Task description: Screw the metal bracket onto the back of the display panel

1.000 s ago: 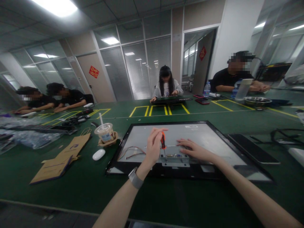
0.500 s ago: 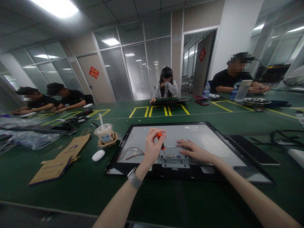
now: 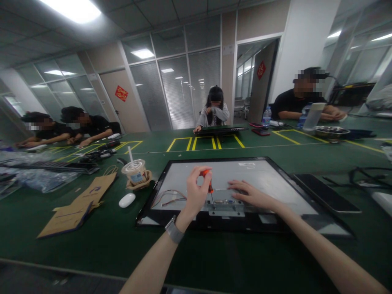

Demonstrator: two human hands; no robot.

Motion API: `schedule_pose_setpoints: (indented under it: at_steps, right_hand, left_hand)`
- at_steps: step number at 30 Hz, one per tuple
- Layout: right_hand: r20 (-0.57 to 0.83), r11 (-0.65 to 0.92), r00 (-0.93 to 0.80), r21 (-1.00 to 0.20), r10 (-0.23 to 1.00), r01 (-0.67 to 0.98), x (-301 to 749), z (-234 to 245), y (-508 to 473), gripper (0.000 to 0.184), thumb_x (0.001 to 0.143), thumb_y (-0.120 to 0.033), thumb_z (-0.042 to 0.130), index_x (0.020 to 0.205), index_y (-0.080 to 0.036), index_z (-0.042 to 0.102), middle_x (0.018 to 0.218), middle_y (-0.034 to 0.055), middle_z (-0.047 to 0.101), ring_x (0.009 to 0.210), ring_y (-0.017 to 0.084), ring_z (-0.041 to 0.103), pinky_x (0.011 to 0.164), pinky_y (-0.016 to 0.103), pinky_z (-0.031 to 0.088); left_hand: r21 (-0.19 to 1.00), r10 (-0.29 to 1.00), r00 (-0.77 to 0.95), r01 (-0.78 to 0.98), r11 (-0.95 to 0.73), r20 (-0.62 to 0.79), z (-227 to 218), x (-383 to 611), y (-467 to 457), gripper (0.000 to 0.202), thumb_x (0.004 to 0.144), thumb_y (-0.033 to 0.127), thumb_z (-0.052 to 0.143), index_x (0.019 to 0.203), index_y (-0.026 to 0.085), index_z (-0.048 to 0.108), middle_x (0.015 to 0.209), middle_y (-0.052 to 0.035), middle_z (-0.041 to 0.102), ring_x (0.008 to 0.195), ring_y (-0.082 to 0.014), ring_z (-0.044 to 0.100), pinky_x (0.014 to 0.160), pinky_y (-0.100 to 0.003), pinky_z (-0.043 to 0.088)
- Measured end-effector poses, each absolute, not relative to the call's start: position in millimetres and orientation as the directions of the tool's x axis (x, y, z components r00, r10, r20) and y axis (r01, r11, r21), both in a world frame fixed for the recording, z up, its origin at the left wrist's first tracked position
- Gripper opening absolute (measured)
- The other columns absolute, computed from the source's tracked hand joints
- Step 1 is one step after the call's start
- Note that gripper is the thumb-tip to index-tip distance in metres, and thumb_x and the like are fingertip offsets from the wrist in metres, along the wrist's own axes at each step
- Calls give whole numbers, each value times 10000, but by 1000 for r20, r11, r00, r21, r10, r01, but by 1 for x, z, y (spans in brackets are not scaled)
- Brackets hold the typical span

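Note:
A monitor panel point(image 3: 269, 175) lies face down on the green table, its grey metal back up inside a black frame. My left hand point(image 3: 196, 192) is closed round a small orange-handled screwdriver point(image 3: 208, 183), held upright with its tip on the metal connector bracket point(image 3: 225, 206) near the panel's front edge. My right hand point(image 3: 249, 194) lies flat with fingers stretched out on the panel just right of the screwdriver, touching the bracket area. Thin coloured wires point(image 3: 167, 196) run across the panel's left part.
A plastic cup with a straw point(image 3: 135, 171), a white mouse point(image 3: 127, 199) and a brown paper bag point(image 3: 79, 202) lie to the left. A dark flat panel point(image 3: 326, 192) and black cable point(image 3: 367, 175) are on the right. Other people sit along the far side.
My left hand has turned the screwdriver slightly, its orange handle shifting between my fingers. The person opposite has raised a hand to the face. My right hand has stayed put.

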State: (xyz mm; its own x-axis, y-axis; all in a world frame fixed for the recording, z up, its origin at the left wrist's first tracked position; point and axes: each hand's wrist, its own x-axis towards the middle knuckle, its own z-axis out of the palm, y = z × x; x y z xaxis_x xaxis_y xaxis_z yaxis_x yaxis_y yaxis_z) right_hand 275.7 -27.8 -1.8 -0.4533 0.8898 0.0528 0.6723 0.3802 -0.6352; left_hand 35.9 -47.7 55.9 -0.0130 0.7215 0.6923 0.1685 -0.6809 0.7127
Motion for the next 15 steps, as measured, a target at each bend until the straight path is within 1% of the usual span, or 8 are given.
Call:
schedule_pose_setpoints:
  at_steps: [3, 5, 7, 9, 12, 15]
  right_hand:
    - [49, 375, -450, -637, 892, 673, 275, -1, -28, 664, 854, -726, 441, 1295, -260, 611, 1514, 58, 446, 1442, 280, 299, 1214, 488, 76]
    - [42, 371, -450, -638, 892, 675, 275, 0, -29, 680, 853, -726, 444, 1303, -242, 606, 1514, 69, 445, 1443, 284, 296, 1216, 481, 70]
    - [39, 369, -450, -637, 892, 677, 275, 1, -29, 689, 854, -725, 442, 1307, -231, 603, 1514, 75, 444, 1443, 286, 296, 1216, 480, 67]
    - [39, 372, -451, -634, 891, 678, 275, 1, -29, 689, 856, -725, 439, 1308, -231, 602, 1515, 74, 444, 1443, 285, 297, 1216, 479, 71]
    - [44, 378, -455, -631, 889, 678, 275, 0, -29, 682, 859, -722, 440, 1310, -236, 599, 1518, 68, 440, 1443, 283, 296, 1216, 474, 78]
    - [48, 376, -451, -635, 891, 674, 276, -2, -28, 661, 862, -713, 449, 1309, -251, 600, 1519, 61, 440, 1441, 279, 301, 1215, 481, 73]
  left_hand:
    - [677, 690, -19, 213, -704, 724, 57, 36, -50, 114, 879, 280, 609, 868, 204, 692, 806, -14, 539, 778, -155, 543, 776, -276, 442]
    - [675, 691, 11, 198, -710, 723, 57, 36, -50, 181, 925, 278, 530, 905, 206, 695, 851, -28, 551, 818, -163, 554, 790, -283, 444]
    - [678, 692, 47, 164, -716, 720, 57, 35, -51, 266, 967, 251, 424, 959, 205, 686, 943, -50, 583, 896, -174, 572, 829, -294, 443]
    - [688, 698, 64, 130, -714, 713, 56, 35, -50, 292, 979, 234, 382, 999, 198, 671, 1007, -64, 608, 941, -181, 586, 854, -302, 443]
    - [709, 717, 73, 114, -696, 693, 55, 35, -49, 257, 975, 264, 426, 1060, 191, 658, 993, -67, 624, 890, -174, 601, 821, -296, 457]
    - [698, 710, 61, 141, -702, 702, 54, 36, -48, 218, 946, 280, 508, 1063, 200, 674, 936, -54, 594, 818, -158, 576, 771, -280, 459]
